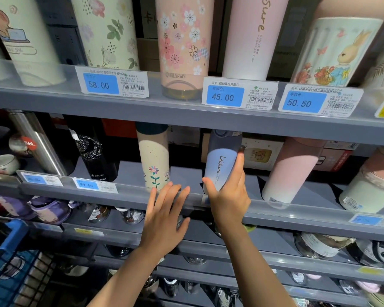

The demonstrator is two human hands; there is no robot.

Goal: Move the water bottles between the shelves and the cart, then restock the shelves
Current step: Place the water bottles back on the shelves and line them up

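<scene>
Grey store shelves (186, 120) with blue price tags (225, 96) carry rows of patterned bottles. On the middle shelf, the right hand (227, 196) grips the blue "Leisure" bottle (222, 165), thumb on its left side and fingers curled round its right. The left hand (164, 216) lies flat, fingers spread, on the shelf's front rail beside the cream flower bottle (154, 160). A blue cart (7, 262) shows at lower left.
</scene>
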